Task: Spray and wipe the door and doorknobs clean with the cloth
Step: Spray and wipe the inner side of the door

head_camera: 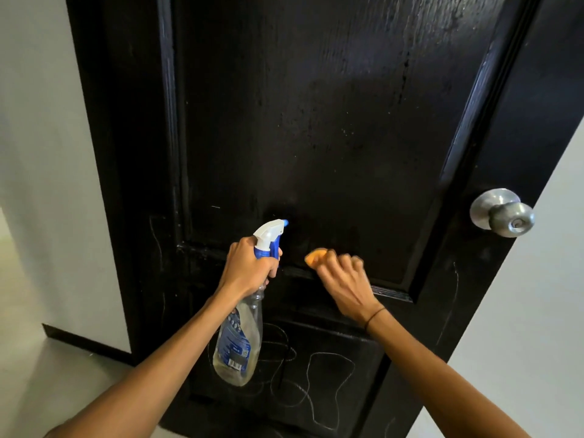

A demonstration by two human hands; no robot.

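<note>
At the foot of the upper panel of the black door [316, 121], the spray bottle [240, 336], under half full of clear liquid, was gripped at the neck by the left hand [249, 267]; the orange cloth [316, 257] was pressed to the moulding under the curled fingers of the right hand [344, 279]; the upper panel looked wetted, while chalk scribbles [316, 374] below and the steel doorknob [502, 213], far right, seemed still unwiped.
</note>
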